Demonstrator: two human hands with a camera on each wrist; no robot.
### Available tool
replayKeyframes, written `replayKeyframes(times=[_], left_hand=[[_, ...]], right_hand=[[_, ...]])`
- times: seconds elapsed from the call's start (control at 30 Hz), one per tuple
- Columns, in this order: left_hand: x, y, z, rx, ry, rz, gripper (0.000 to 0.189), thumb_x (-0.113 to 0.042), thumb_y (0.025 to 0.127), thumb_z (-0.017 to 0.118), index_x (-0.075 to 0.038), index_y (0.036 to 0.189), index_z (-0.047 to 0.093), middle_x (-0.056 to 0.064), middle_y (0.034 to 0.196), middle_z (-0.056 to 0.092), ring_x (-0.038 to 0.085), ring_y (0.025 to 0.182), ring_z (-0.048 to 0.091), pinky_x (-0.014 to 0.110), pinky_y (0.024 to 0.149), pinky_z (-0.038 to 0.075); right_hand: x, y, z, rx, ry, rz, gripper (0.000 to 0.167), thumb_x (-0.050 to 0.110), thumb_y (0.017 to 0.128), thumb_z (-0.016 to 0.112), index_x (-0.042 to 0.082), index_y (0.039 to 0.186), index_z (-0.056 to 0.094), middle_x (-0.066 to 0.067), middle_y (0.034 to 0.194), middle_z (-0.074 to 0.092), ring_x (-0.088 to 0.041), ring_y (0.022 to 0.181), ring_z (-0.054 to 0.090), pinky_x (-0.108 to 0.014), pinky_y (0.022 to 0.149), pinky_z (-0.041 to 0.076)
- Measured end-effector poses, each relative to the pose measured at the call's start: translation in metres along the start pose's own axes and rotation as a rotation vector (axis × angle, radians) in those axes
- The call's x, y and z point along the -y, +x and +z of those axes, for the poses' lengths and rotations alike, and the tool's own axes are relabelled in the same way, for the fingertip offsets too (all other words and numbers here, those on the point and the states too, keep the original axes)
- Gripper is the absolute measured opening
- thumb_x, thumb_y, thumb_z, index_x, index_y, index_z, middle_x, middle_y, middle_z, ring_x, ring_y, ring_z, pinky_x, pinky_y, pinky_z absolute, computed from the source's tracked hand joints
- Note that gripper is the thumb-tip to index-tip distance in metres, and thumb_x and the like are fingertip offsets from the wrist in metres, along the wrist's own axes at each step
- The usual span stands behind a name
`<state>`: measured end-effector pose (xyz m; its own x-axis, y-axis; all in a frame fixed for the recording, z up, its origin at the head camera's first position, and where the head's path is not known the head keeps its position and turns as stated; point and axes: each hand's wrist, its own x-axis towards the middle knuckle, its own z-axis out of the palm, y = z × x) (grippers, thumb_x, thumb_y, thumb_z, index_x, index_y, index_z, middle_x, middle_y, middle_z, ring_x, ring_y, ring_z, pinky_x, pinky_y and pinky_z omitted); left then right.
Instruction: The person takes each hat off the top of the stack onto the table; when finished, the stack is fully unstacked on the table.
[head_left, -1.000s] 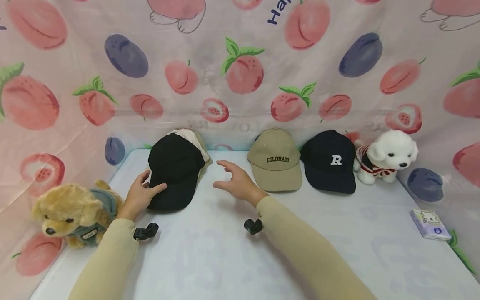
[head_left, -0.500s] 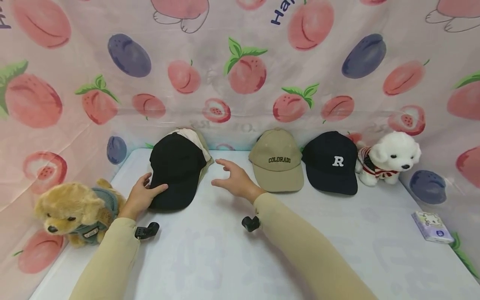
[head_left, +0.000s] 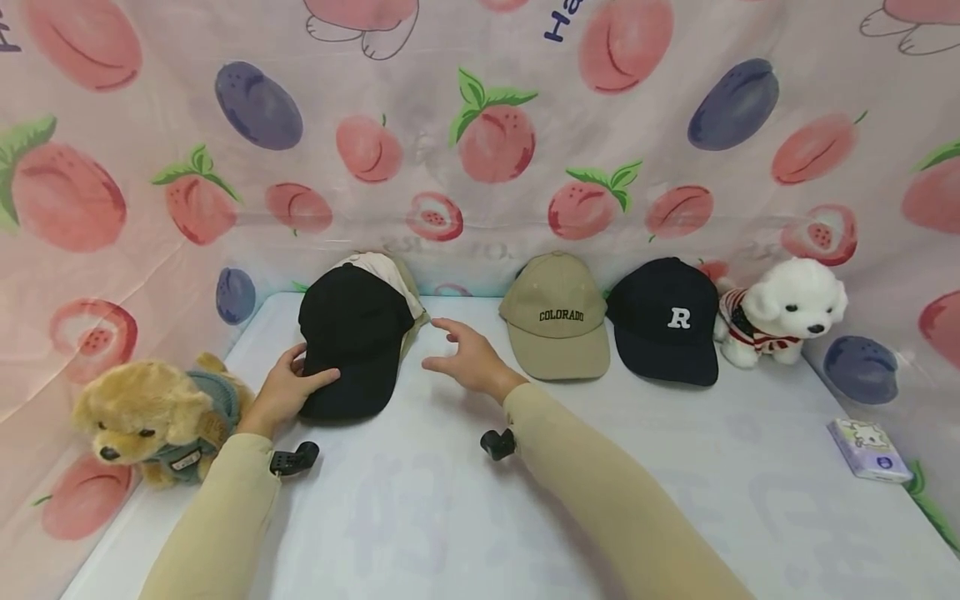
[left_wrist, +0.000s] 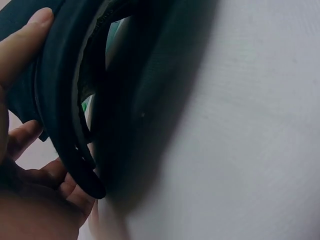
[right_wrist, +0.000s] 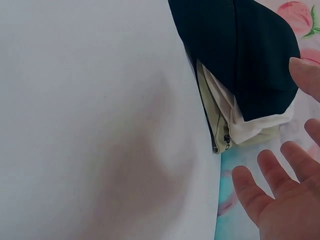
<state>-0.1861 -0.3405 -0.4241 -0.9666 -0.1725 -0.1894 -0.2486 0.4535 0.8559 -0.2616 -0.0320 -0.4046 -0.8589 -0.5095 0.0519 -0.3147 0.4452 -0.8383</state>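
Observation:
A black cap [head_left: 352,333] lies on top of a white cap [head_left: 381,271] and a khaki cap [right_wrist: 215,120], brim toward me, at the left back of the table. My left hand [head_left: 285,392] holds the left edge of its brim, thumb on top and fingers curled at the side, partly hidden. In the left wrist view the brim [left_wrist: 62,100] curves above the white surface, with the thumb on it. To the right of the stack my right hand [head_left: 474,362] hovers, fingers spread and touching nothing. A beige COLORADO cap [head_left: 558,317] stands beyond it.
A navy cap with an R [head_left: 663,321] stands next to a white plush dog [head_left: 783,312] at the back right. A tan plush dog [head_left: 161,417] sits by my left forearm. One tissue pack [head_left: 870,450] lies near the right edge. Fruit-print cloth [head_left: 420,108] hangs behind.
The view has shifted slightly. My left fingers have drawn a little closer to the brim's edge; the right hand and the caps stay nearly as they were.

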Motion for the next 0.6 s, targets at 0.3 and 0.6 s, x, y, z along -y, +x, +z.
replayKeyframes(times=[0.3,0.6], left_hand=[[-0.004,-0.008,0.003,-0.015,-0.059,0.015,0.111,-0.038,0.089,0.077,-0.004,0.160,-0.002,0.030,0.160,0.014,0.043,0.145,0.023,0.055,0.115,0.025],[-0.003,-0.014,0.005,-0.012,-0.085,0.041,0.107,-0.029,0.091,0.076,-0.005,0.160,-0.002,0.028,0.162,0.009,0.043,0.148,0.016,0.055,0.117,0.021]], right_hand=[[0.011,0.008,0.004,0.023,-0.027,-0.010,0.071,0.028,0.090,0.077,0.013,0.151,0.045,-0.001,0.153,0.044,-0.025,0.134,0.046,-0.042,0.107,0.041],[0.026,0.018,0.012,0.060,-0.027,-0.024,0.071,0.028,0.090,0.077,0.018,0.152,0.044,-0.003,0.153,0.044,-0.023,0.135,0.046,-0.038,0.106,0.041]])
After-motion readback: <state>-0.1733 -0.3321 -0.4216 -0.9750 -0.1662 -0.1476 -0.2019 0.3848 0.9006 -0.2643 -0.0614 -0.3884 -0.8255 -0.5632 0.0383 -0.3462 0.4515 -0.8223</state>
